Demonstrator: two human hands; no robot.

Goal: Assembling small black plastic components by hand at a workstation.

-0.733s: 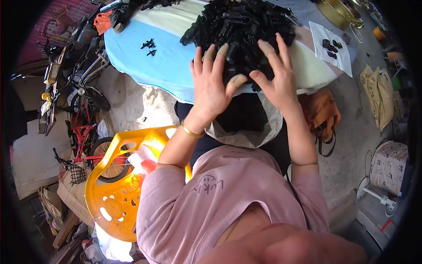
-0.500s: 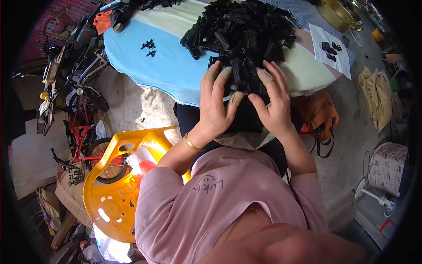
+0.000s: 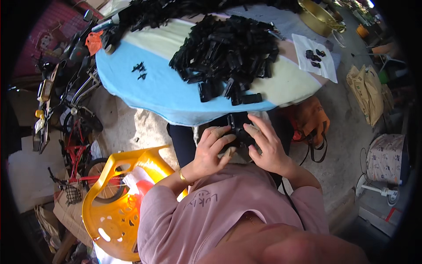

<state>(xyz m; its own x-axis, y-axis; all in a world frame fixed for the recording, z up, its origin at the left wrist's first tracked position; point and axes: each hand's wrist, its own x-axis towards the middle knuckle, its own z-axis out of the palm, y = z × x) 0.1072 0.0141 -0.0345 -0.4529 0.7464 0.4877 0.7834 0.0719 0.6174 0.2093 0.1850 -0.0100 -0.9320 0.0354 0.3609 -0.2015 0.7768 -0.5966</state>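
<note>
The left hand [image 3: 210, 149] and the right hand [image 3: 267, 147] meet over the person's lap, just below the near edge of the surface [image 3: 145, 94]. Both are curled around a small clump of black plastic parts [image 3: 239, 130], the fingers bent over it from either side and the fingertips close together, so the clump is held between them. How the pieces in the clump lie cannot be told; what shows runs roughly away from the person, toward the surface.

Straight beyond the hands a large heap of black plastic parts [image 3: 228, 50] covers the middle of the cloth-covered surface, its loose front pieces reaching almost to the near edge. The near left part of the surface is bare blue cloth with only a few scattered black bits [image 3: 140, 70]. At the far right corner lies a white sheet [image 3: 314, 59] with a few dark pieces on it.

A yellow plastic chair [image 3: 116, 204] stands near the person's left elbow, an orange bag [image 3: 310, 121] close on the right.
</note>
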